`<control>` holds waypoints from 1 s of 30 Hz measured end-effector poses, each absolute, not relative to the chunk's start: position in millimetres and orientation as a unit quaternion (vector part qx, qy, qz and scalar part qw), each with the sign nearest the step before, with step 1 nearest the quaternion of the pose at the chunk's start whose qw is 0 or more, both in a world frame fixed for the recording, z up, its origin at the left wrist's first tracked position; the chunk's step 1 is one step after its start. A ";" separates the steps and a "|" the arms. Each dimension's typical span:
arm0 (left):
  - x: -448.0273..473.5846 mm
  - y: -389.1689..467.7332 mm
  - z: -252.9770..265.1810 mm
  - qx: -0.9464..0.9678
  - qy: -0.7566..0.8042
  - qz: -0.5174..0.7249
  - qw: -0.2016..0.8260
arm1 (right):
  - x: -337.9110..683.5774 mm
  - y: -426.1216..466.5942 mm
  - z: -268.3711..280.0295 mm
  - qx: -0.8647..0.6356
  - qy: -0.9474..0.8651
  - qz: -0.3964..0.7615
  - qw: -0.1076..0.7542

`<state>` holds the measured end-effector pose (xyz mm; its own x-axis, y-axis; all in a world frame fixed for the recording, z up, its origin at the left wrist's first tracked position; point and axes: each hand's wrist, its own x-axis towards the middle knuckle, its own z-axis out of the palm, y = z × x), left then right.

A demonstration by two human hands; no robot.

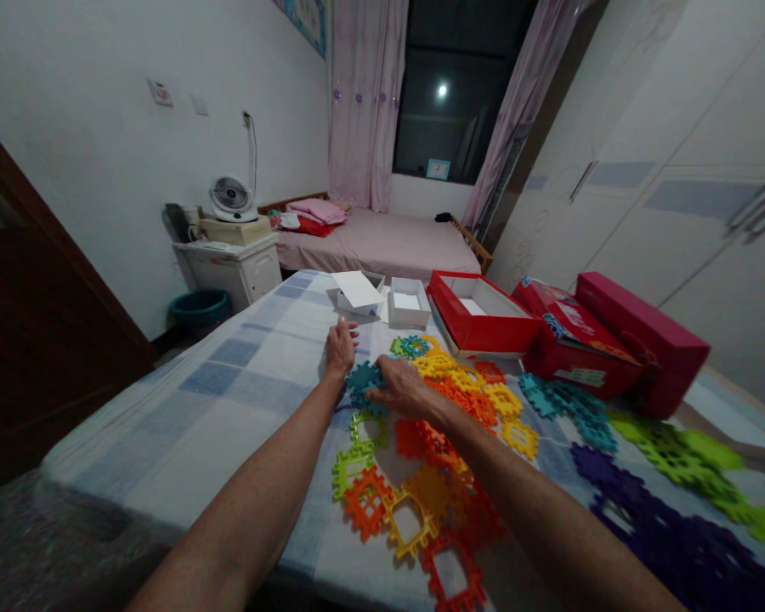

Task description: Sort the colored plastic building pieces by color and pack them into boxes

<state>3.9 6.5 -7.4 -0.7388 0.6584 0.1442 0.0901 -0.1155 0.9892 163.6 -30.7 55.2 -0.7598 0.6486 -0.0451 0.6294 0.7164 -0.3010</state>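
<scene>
1. At a cloth-covered tabletop (223,425) in a bedroom, a person stretches both bare arms forward over toothed plastic pieces;
2. the right hand (400,382) has thumb and fingers closed on the edge of a teal piece (362,381), which lies near the tabletop's middle, just beyond a lime frame (358,431);
3. the left hand (340,347), fingers loosely curled, is just beside that piece; from where I stand, I cannot tell whether it grips anything;
4. nearer the person, an orange piece (357,495) and a yellow frame (396,523) curve along the cloth; a yellow-and-orange heap (462,395) spreads beneath the right forearm;
5. to the person's right lie a teal cluster (567,404), a lime cluster (682,463) and a dark purple cluster (669,544);
6. beyond the hands stand an open white box (409,318) and an open red box (501,333); behind them, a pink-covered bed (395,240) reaches toward a dark window (462,102).
</scene>
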 end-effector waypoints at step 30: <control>3.2 3.5 -8.0 0.308 0.628 0.684 0.206 | 439.4 53.4 58.4 -0.604 -0.790 0.007 0.104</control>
